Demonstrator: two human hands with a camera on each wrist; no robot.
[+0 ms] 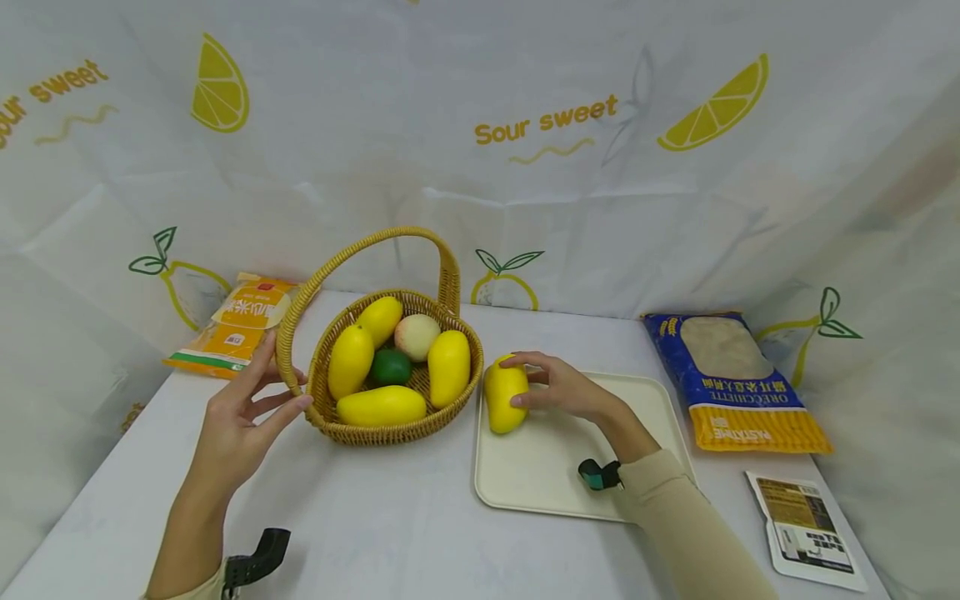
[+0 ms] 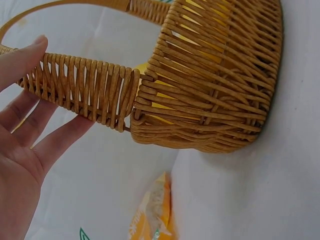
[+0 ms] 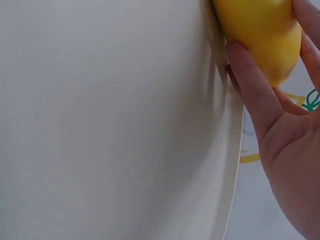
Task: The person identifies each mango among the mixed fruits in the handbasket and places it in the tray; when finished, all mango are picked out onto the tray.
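Note:
My left hand (image 1: 240, 423) holds the handle (image 2: 85, 90) of a wicker basket (image 1: 401, 435) on its left side, thumb on one face and fingers on the other. In the basket lie several yellow mangoes (image 1: 382, 407), a pale peach-like fruit (image 1: 417, 337) and a dark green fruit (image 1: 391, 367). To the right of the basket, my right hand (image 1: 561, 388) grips another yellow mango (image 1: 501, 402) between thumb and fingers. That mango is over the left edge of a cream tray (image 1: 540, 477); the right wrist view shows it partly cut off by the frame.
An orange food bag (image 1: 238, 329) lies behind the left hand. Right of the tray is a blue and yellow pasta bag (image 1: 731, 379), with a white and brown packet (image 1: 806, 529) nearer the front. A printed cloth (image 1: 390, 125) hangs behind the white table.

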